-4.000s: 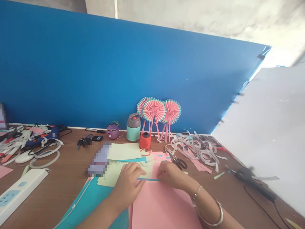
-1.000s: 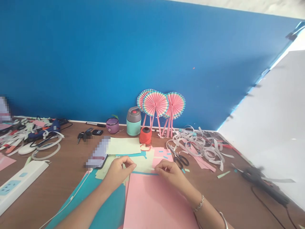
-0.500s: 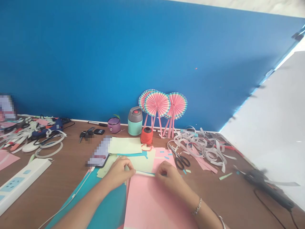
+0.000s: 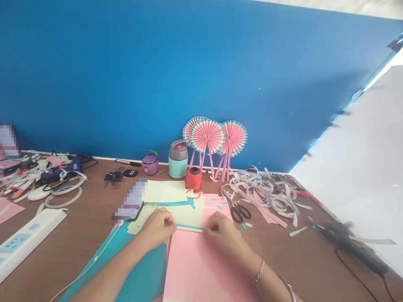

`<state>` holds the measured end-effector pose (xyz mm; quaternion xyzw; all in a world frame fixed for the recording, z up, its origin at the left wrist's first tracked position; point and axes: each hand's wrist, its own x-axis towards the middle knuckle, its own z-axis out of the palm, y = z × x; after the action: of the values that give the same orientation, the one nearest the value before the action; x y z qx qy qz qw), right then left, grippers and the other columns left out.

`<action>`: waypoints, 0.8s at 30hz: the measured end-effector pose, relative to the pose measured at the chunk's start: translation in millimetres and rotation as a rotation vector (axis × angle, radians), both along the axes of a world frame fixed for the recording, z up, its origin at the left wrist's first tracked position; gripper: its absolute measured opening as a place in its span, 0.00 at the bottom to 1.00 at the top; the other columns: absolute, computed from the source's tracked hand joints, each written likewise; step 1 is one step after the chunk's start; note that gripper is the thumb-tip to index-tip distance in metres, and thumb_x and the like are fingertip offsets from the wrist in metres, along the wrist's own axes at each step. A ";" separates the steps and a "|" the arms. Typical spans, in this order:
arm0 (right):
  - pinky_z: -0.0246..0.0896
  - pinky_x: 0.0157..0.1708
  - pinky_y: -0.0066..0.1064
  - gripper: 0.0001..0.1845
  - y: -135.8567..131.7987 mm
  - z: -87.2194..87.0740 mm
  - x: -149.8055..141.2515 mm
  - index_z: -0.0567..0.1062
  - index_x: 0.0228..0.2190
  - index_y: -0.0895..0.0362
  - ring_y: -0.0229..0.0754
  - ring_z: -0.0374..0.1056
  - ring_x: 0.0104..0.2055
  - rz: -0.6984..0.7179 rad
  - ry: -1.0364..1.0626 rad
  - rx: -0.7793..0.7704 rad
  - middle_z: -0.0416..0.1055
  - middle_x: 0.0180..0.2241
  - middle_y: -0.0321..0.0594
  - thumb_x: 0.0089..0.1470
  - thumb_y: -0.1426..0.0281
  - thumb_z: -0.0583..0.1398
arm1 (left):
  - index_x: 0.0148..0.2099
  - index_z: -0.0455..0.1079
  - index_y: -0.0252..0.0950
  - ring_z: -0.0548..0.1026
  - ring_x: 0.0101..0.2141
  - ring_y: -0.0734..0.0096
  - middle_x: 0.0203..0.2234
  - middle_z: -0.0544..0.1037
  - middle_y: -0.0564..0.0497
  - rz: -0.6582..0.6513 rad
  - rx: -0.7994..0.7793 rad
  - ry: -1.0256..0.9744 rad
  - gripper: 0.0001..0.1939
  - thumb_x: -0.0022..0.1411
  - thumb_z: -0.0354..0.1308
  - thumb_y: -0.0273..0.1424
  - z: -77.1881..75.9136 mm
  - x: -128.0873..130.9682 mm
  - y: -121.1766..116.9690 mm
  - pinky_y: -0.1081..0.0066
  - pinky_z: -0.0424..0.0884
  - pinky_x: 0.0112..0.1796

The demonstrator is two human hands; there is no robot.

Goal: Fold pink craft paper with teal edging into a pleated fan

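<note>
Head view: the left hand [image 4: 157, 230] and right hand [image 4: 222, 240] are bracketing a thin blue paper strip [image 4: 189, 227], which is lying on the pale green card [image 4: 185, 216] along the top edge of the pink card sheet [image 4: 201, 268], apparently being kept straight between them. Fingers [image 4: 214, 223] on both hands are curling down at the strip's ends, but whether they are pinching it or only pressing it cannot be told. Teal card [image 4: 145, 264] is lying beside the pink sheet, and scissors [image 4: 239, 214] are resting near the right hand on the brown worktop [image 4: 78, 239].

The wooden table [image 4: 82, 251] holds a pink card sheet [image 4: 201, 268], scissors [image 4: 238, 214], curled paper strips [image 4: 264, 195], a power strip [image 4: 31, 239] and a glue gun [image 4: 352, 247].
</note>
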<state>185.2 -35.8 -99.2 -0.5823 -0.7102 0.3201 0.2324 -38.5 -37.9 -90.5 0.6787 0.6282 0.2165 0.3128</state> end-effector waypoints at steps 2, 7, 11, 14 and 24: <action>0.53 0.31 0.27 0.06 0.7 -0.9 -0.5 0.63 0.17 0.57 0.38 0.61 0.32 -0.005 -0.010 0.008 0.65 0.27 0.36 0.41 0.75 0.54 | 0.21 0.65 0.37 0.70 0.36 0.63 0.27 0.72 0.51 -0.001 0.017 0.025 0.06 0.47 0.50 0.27 -0.7 0.2 -0.4 0.67 0.64 0.37; 0.53 0.31 0.27 0.06 2.6 -7.1 -0.4 0.64 0.17 0.57 0.38 0.61 0.31 -0.005 -0.017 0.061 0.65 0.26 0.36 0.41 0.76 0.54 | 0.21 0.63 0.37 0.69 0.35 0.64 0.26 0.71 0.51 -0.008 0.049 0.081 0.06 0.47 0.49 0.26 -2.8 0.4 -0.8 0.67 0.64 0.36; 0.54 0.31 0.27 0.06 3.6 -10.4 -0.8 0.65 0.17 0.57 0.38 0.61 0.31 0.001 -0.027 0.076 0.65 0.26 0.36 0.41 0.76 0.54 | 0.21 0.62 0.37 0.69 0.35 0.64 0.27 0.71 0.51 -0.010 0.052 0.112 0.06 0.47 0.49 0.25 -4.0 1.1 -1.9 0.67 0.64 0.37; 0.54 0.31 0.27 0.05 4.0 -11.4 -1.2 0.65 0.17 0.58 0.38 0.62 0.31 -0.002 -0.038 0.083 0.65 0.26 0.37 0.40 0.76 0.55 | 0.21 0.62 0.38 0.69 0.36 0.64 0.27 0.71 0.51 -0.005 0.047 0.138 0.06 0.48 0.48 0.25 -2.8 2.3 -3.2 0.67 0.63 0.36; 0.55 0.31 0.27 0.06 2.7 -9.7 -1.4 0.66 0.17 0.58 0.39 0.62 0.32 0.010 -0.025 0.084 0.65 0.26 0.37 0.40 0.76 0.55 | 0.21 0.60 0.38 0.68 0.36 0.64 0.27 0.70 0.51 -0.006 0.062 0.172 0.07 0.48 0.48 0.24 0.2 5.7 -4.9 0.66 0.64 0.36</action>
<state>183.8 -33.1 -108.8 -0.5727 -0.7287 0.2839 0.2460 -32.8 -42.8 -90.4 0.7059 0.6438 0.1758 0.2371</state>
